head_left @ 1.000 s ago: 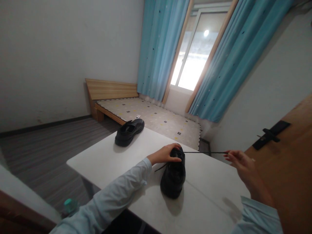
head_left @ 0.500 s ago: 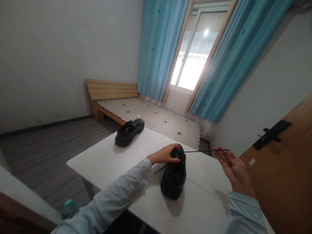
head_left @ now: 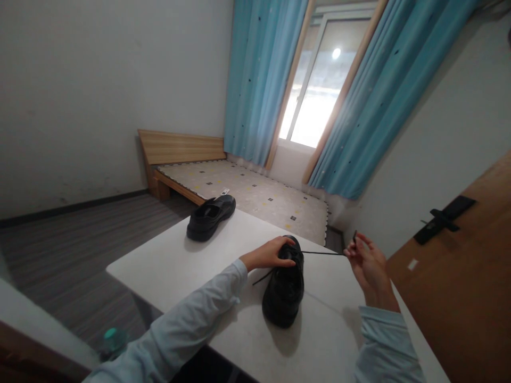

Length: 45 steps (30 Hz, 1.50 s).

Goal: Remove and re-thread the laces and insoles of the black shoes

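Note:
A black lace-up shoe (head_left: 282, 298) stands on the white table (head_left: 239, 330), heel towards me. My left hand (head_left: 271, 254) grips its front part around the lacing, thumb on the near side. From the eyelets a black shoelace (head_left: 323, 253) runs taut to the right, into my right hand (head_left: 367, 260). The fingers of that hand are pinched on the lace, and its short end sticks up above them. Another lace end (head_left: 261, 278) hangs loose on the shoe's left side. A second black shoe (head_left: 211, 217) sits apart near the table's far left edge.
Beyond the table is a low bed (head_left: 255, 194) with a patterned mattress and wooden headboard. A wooden door (head_left: 471, 276) with a black handle stands at the right. A green-capped bottle (head_left: 113, 340) is down at the lower left. Blue curtains (head_left: 265, 80) flank the window.
My right hand has moved a little left towards the shoe, and its fingers have closed further around the lace, whose end now points up. My left hand and both shoes have stayed put.

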Available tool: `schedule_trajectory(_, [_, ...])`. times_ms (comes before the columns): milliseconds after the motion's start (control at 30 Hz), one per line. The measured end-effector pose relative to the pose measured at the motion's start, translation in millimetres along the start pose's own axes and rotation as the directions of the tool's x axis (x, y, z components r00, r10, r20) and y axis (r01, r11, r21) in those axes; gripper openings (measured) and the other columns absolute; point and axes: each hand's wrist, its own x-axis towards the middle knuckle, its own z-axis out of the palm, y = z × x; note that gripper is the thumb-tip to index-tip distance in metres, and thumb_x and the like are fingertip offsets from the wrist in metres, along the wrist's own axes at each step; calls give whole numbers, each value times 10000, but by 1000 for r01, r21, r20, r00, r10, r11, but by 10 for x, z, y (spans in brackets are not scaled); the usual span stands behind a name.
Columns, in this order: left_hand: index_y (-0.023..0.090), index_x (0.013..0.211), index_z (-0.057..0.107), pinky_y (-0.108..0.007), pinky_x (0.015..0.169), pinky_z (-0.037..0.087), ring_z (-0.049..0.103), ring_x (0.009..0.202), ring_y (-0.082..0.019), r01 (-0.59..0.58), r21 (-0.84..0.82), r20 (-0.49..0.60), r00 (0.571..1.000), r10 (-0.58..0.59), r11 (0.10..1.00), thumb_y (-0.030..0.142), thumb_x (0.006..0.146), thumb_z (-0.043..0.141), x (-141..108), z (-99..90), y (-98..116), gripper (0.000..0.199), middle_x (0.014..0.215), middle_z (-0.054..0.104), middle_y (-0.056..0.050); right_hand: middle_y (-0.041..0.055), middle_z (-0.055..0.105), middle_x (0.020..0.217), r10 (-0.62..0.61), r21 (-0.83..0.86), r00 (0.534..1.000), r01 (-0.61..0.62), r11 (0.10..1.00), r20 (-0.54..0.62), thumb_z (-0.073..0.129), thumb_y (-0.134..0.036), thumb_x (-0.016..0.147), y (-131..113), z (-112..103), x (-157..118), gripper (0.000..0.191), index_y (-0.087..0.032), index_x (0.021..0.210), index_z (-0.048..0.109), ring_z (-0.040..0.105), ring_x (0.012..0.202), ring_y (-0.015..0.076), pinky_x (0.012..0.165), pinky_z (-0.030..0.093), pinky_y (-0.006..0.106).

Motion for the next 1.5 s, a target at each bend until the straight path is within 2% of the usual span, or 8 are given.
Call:
schedule_trajectory(100, [166,1210,484,-336,1005,373,499,1150,-219,-11,1,2,1000,11,1000,408,734,659,2,-1,-5,563,1243,528,-107,-38,606,595,-171,-288,985,171,942,27,782,-307,599,53,25,-46,310,-191,815,592,459,450,65,429,367,186])
schedule_trajectory(233, [173,1218,483,-336,1001,375,499,1146,-223,8,12,9,1000,-8,1000,424,731,657,7,7,-8,575,1238,527,-104,17,640,648,-221,-642,955,296,707,197,708,-363,672,107,108,-133,229,-166,768,640,523,532,119,498,400,237])
schedule_trajectory(400, [176,1216,486,-336,985,386,507,1129,-222,-5,21,4,1000,4,1000,442,735,649,11,17,-15,574,1214,535,-101,51,676,734,-190,-751,867,495,436,461,593,-365,774,149,269,-287,196,-186,752,667,599,668,188,637,443,296])
schedule_trajectory(533, [185,1204,494,-337,973,394,511,1118,-223,-18,26,2,1000,18,1000,440,734,650,16,17,-19,557,1197,542,-95,42,639,693,-145,-715,781,616,330,607,526,-307,827,194,335,-348,201,-191,706,638,588,657,186,632,430,286])
schedule_trajectory(667, [174,1193,503,-337,970,395,514,1106,-222,-24,31,2,1000,24,999,436,735,651,18,12,-15,548,1179,547,-99,43,631,699,-116,-704,758,643,301,642,503,-273,839,255,332,-351,196,-194,708,626,584,661,186,632,430,281])
schedule_trajectory(1100, [188,1188,515,-350,983,389,516,1127,-222,15,-83,1,1000,-15,996,448,742,645,18,-12,30,532,1212,561,-91,42,645,698,-41,-715,772,606,349,634,542,-305,818,408,346,-372,175,-214,703,637,583,646,194,620,437,294])
schedule_trajectory(1233, [170,1147,525,-317,934,430,568,1057,-175,76,-260,-78,992,-100,962,414,882,457,57,-15,-34,367,1158,603,-86,43,653,694,-25,-716,777,591,372,629,560,-317,808,434,358,-389,176,-207,701,646,587,632,187,613,444,289])
schedule_trajectory(1500, [146,967,598,-297,837,489,601,936,-155,114,-268,-218,960,-176,957,221,821,521,89,-34,-101,181,1015,646,-64,24,662,641,6,-759,830,507,409,557,610,-393,772,396,380,-425,213,-193,711,650,552,531,156,530,441,266])
